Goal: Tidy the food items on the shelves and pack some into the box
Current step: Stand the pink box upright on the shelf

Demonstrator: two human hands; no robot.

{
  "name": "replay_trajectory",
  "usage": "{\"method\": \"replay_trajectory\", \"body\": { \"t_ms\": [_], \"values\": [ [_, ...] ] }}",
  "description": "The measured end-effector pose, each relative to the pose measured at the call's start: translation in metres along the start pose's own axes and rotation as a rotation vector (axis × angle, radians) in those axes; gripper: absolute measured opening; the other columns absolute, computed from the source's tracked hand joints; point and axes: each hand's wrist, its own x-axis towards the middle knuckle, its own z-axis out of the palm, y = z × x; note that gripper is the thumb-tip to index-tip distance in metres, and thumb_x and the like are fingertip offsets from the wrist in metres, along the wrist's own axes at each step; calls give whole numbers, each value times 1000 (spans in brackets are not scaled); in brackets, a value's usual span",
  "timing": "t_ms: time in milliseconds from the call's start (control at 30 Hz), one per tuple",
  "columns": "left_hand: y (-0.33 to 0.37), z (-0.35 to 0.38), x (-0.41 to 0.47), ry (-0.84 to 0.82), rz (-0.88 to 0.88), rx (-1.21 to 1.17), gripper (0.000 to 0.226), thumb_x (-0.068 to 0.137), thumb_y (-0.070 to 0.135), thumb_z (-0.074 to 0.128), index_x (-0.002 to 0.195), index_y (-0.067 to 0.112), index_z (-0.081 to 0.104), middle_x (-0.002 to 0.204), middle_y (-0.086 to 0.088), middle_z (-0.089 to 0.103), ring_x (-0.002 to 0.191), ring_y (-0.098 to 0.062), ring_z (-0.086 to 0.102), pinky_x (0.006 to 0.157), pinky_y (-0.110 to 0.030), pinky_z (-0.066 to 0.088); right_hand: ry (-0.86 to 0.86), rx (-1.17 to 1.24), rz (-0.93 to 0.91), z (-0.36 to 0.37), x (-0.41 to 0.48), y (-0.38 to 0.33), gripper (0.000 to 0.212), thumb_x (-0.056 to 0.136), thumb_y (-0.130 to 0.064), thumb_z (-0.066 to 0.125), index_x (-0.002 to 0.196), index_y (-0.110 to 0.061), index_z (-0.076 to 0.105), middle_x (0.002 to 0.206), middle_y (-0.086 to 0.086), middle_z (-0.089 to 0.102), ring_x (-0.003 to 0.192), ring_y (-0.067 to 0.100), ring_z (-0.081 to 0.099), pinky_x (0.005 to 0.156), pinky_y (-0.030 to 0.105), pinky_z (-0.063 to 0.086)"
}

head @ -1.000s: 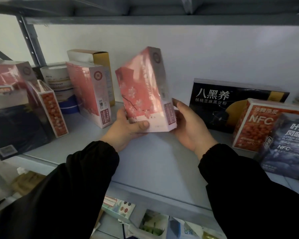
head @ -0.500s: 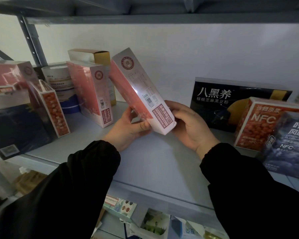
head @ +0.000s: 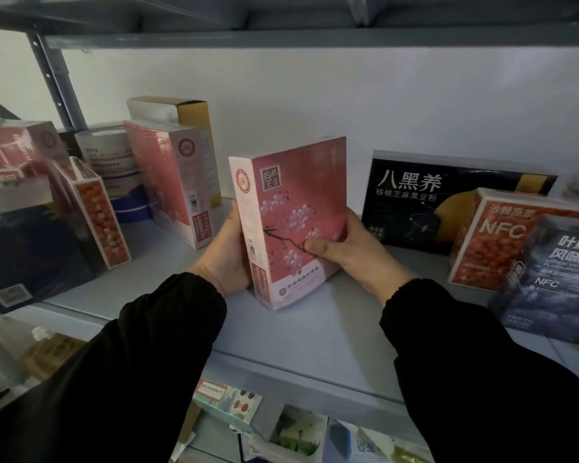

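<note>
My left hand (head: 226, 259) and right hand (head: 351, 252) grip the pink blossom box (head: 295, 222) upright at the shelf (head: 298, 342); I should seat its base flat before letting go.

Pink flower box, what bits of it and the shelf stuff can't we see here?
All in the head view:
pink box: back face turned away; most fingers of the left hand and right hand hidden behind it.
blue box: cut off by the right edge.
white tub: label blurred, partly behind a standing carton.
packets on the lower shelf: cut by the bottom edge and sleeves.
</note>
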Motion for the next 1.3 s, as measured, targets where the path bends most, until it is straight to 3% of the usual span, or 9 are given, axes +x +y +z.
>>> {"method": "replay_trajectory", "body": {
  "t_ms": [133,233,300,400,467,533,667,800,1300],
  "values": [
    [2,-2,1,174,45,31,68,95,73,48,133,21,68,131,-14,71,120,-37,69,106,-51,50,12,-130,39,-1,-3,-3,82,68,-35,96,137,-30,53,124,-12,71,116,6,67,99,23,51],
    [3,-7,-7,350,142,153,52,98,67,46,120,29,73,118,-5,77,109,-26,74,97,-48,56,87,-253,32,0,-4,-4,79,77,-33,92,142,-30,48,121,-16,68,111,2,64,98,24,49],
    [-2,-15,-13,408,245,545,35,98,54,46,107,31,71,112,2,77,107,-22,72,98,-47,56,142,-289,39,1,-3,-3,79,81,-31,89,146,-29,43,117,-19,64,107,0,62,97,21,48],
    [-9,-36,-21,374,270,1202,24,97,40,58,108,20,53,120,-4,58,111,-27,60,97,-39,48,183,-358,41,2,1,-3,75,89,-28,83,149,-28,38,110,-22,60,96,-8,57,79,5,43],
    [-10,-43,-31,216,355,1695,39,88,55,51,101,18,52,111,-4,56,109,-31,57,94,-40,44,184,-433,34,6,6,-3,76,94,-25,78,154,-26,32,120,-15,60,105,2,57,87,15,43],
    [-12,-39,-41,13,329,1919,63,81,70,30,112,23,57,123,0,58,124,-28,52,102,-44,39,181,-525,42,10,14,-1,71,98,-21,72,154,-21,30,130,-4,61,116,11,56,93,23,40],
    [-10,-34,-43,-106,41,1914,95,73,84,9,159,46,23,169,15,19,157,-17,13,123,-55,13,191,-611,93,15,34,4,60,101,-23,66,151,-19,33,139,4,62,126,25,59,90,26,39],
    [-9,-32,-43,-113,18,1933,90,78,84,12,161,49,14,172,16,10,159,-17,6,124,-56,8,220,-621,107,14,49,6,60,102,-24,66,152,-18,34,140,3,62,126,25,59,89,26,39],
    [-8,-30,-45,-39,43,1857,73,91,75,25,159,48,27,169,19,21,158,-13,14,126,-54,11,242,-635,109,10,67,15,49,102,-26,64,145,-15,45,139,5,63,122,27,62,90,30,44]
  ]
}}
